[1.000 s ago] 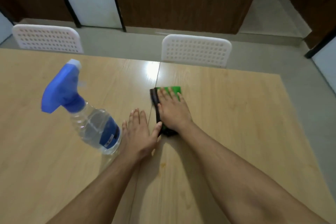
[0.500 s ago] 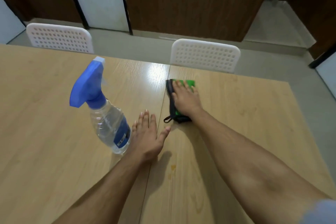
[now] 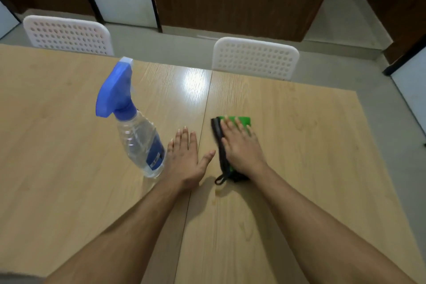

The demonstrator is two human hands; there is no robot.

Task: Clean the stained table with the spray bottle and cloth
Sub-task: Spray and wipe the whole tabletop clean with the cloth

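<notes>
A clear spray bottle (image 3: 138, 131) with a blue trigger head and blue label stands upright on the light wooden table (image 3: 69, 145). My left hand (image 3: 185, 160) lies flat on the table just right of the bottle's base, fingers straight. My right hand (image 3: 242, 147) presses flat on a green cloth with a black edge (image 3: 244, 120), right of the seam between the two tabletops. A black loop of the cloth sticks out near my wrist. A small yellowish stain (image 3: 217, 190) shows on the wood just below the cloth.
Two white perforated chair backs (image 3: 254, 59) (image 3: 66, 36) stand at the table's far edge. Behind them are grey floor and dark wooden panels. The table's right edge (image 3: 380, 145) runs diagonally toward me.
My right hand has slid the cloth back toward me, after pushing it away from me. My left hand stays flat beside the bottle.
</notes>
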